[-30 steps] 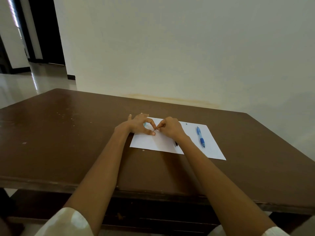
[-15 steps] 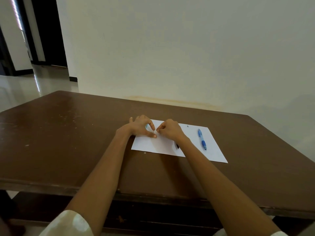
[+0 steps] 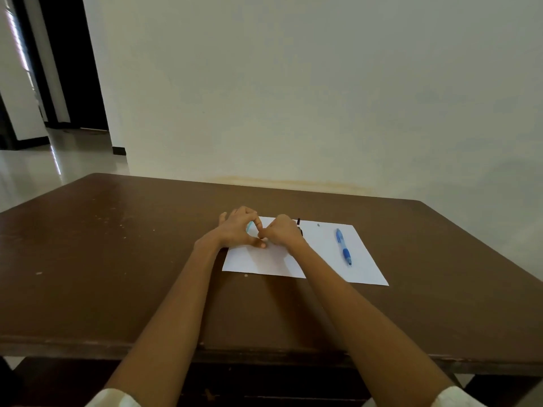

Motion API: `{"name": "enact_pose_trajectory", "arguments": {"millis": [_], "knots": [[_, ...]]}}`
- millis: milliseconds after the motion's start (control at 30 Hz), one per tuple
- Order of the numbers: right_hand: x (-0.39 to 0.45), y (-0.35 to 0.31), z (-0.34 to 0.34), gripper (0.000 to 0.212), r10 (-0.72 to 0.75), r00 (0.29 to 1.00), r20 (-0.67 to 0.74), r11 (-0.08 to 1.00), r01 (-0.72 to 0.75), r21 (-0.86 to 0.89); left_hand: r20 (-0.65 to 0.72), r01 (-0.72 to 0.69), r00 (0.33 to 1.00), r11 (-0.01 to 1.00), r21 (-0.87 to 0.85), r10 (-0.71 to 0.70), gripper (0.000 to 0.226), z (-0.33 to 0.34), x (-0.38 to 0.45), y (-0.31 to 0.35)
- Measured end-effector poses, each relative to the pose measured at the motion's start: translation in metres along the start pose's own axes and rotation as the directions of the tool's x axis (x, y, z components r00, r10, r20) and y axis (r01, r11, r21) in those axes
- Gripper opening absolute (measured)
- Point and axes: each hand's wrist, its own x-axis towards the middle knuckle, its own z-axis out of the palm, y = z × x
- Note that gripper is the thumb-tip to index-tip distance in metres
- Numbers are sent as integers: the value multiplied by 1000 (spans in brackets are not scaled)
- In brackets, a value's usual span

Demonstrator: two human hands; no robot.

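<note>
- Brown wood of the table (image 3: 117, 259) fills the lower part of the head view. A white sheet of paper (image 3: 255, 259) lies flat on it, a little to my right of the middle.
- My left hand (image 3: 238, 229) and my right hand (image 3: 282, 230) are together at the far left corner of the sheet. Both have curled fingers, and the fingertips meet.
- My left thumb lies on the paper. In the ring of my left thumb and forefinger shows a small light-blue thing (image 3: 249, 226). I cannot tell if the hand grips it.
- A black tip (image 3: 298, 222) comes out behind my right knuckles. The hand hides the rest, so I cannot tell if I hold it.
- My right forearm crosses the near edge of the sheet and covers part of it.
- A blue pen (image 3: 343, 246) lies on the right half of the paper, well apart from my hands, with a small grey dot (image 3: 318, 225) between.
- A pale crumb (image 3: 246, 275) sits on the wood just beside the near edge of the sheet.
- Behind the table stands a pale wall (image 3: 293, 98). At the far left there is a shiny floor (image 3: 58, 160).
</note>
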Motion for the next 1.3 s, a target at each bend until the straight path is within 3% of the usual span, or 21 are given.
{"name": "enact_pose_trajectory", "arguments": {"millis": [133, 233, 367, 533, 667, 767, 833, 900, 1033, 1167, 1300], "knots": [[2, 6, -15, 20, -36, 991, -128, 994, 48, 95, -94, -52, 995, 992, -117, 41, 35, -3, -1, 8], [-1, 20, -35, 30, -1, 969, -248, 962, 69, 264, -233, -64, 972, 985, -162, 25, 34, -2, 0, 17], [-4, 48, -56, 19, 136, 929, -345, 807, 98, 583, -378, -41, 925, 983, -181, -31, 25, 10, 3, 43], [-4, 71, -66, 15, 288, 906, -310, 575, 95, 812, -225, 198, 957, 979, 54, -181, 47, 28, 28, 89], [-3, 72, -65, 14, 284, 909, -306, 527, 118, 841, -19, 302, 952, 923, 240, -306, 47, 36, 45, 108], [-2, 71, -64, 13, 272, 914, -301, 518, 125, 846, -14, 331, 942, 916, 227, -336, 37, 40, 48, 115], [-2, 70, -63, 12, 270, 917, -293, 507, 123, 853, -25, 352, 936, 925, 143, -352, 27, 39, 47, 116], [-2, 67, -62, 10, 273, 920, -282, 491, 118, 863, 27, 393, 920, 918, -48, -392, 23, 34, 47, 112], [-2, 61, -64, 12, 260, 930, -261, 435, 129, 891, 191, 391, 920, 790, -473, -342, 20, 18, 36, 102], [-6, 50, -67, 13, 212, 948, -238, 333, 159, 929, 34, 195, 968, 659, -726, -248, 17, 13, 18, 94], [-10, 36, -66, 10, 160, 958, -239, 235, 198, 952, -166, 42, 949, 630, -776, -269, 22, 16, 13, 96]]}}
